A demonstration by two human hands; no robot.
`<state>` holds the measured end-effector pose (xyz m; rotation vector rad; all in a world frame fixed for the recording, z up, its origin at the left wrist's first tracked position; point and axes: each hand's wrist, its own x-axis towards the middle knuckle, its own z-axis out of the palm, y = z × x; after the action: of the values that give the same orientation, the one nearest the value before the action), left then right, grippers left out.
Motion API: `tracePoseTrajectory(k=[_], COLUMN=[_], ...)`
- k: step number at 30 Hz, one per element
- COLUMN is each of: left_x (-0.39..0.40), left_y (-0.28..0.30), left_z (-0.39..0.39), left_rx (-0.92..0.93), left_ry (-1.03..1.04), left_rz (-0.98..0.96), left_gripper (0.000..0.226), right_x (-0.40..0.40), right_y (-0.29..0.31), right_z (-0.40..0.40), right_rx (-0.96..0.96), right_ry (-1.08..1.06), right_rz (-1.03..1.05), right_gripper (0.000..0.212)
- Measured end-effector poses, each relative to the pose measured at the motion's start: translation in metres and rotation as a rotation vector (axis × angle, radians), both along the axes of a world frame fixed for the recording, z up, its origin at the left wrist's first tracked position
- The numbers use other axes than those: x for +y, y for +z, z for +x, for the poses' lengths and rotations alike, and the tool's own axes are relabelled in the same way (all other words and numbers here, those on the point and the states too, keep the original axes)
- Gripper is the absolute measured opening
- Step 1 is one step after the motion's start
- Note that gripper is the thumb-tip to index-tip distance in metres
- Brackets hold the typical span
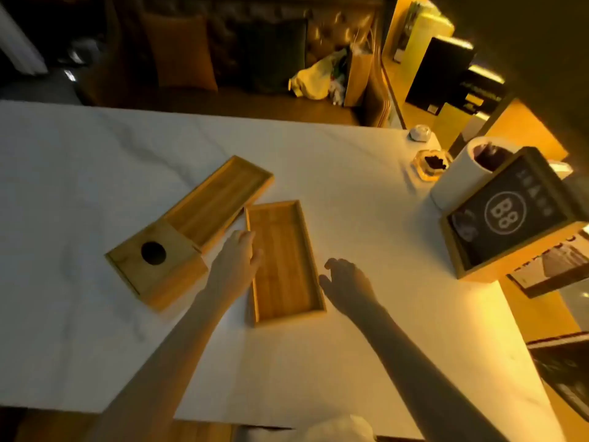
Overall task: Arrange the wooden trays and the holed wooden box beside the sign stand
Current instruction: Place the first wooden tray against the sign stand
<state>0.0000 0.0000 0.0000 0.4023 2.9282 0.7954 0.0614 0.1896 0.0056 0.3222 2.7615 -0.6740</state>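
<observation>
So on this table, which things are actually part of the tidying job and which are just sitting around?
Part of the job:
near tray, left hand on its left rim
far tray
holed box
sign stand
right hand, open beside the near tray

Just lying about:
white cylinder
glass dish
small white object
bags on the sofa

Warm amber light falls across the white marble-veined counter [318, 154], beyond which a dark tufted sofa [255, 33] with an orange-brown cushion [180, 52] sits in shadow, yellow-lit shelving [414, 59] at right.
</observation>
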Motion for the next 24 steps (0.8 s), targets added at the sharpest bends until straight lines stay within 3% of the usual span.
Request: tracePoseTrajectory(k=[5, 11, 15, 20, 24], left_x=[-0.015, -0.012, 0.001, 0.004, -0.005], left_y=[-0.054, -0.089, -0.087, -0.076, -0.062], left_z=[0.02, 0.033, 0.035, 0.032, 0.029], left_rx=[-0.009, -0.187, -0.331, -0.376, -0.498], left_ry=[0.091, 0.067, 0.172, 0.238, 0.252], left_rz=[-0.05, -0.117, 0.058, 0.198, 0.375], left_gripper=[0.06, 0.058, 0.056, 0.051, 0.029], right_x=[-0.021, -0.033, -0.034, -0.032, -0.019], right_y=[-0.043, -0.072, -0.078, -0.065, -0.05], right_z=[0.031, 0.044, 0.036, 0.025, 0.023], right_rx=[-0.048, -0.043, 0.004, -0.034, -0.024], right_ry=[-0.085, -0.168, -0.262, -0.421, -0.448], right_rz=[-0.05, -0.057, -0.154, -0.423, -0.542], right_gripper=[0.056, 0.054, 0.048, 0.036, 0.033])
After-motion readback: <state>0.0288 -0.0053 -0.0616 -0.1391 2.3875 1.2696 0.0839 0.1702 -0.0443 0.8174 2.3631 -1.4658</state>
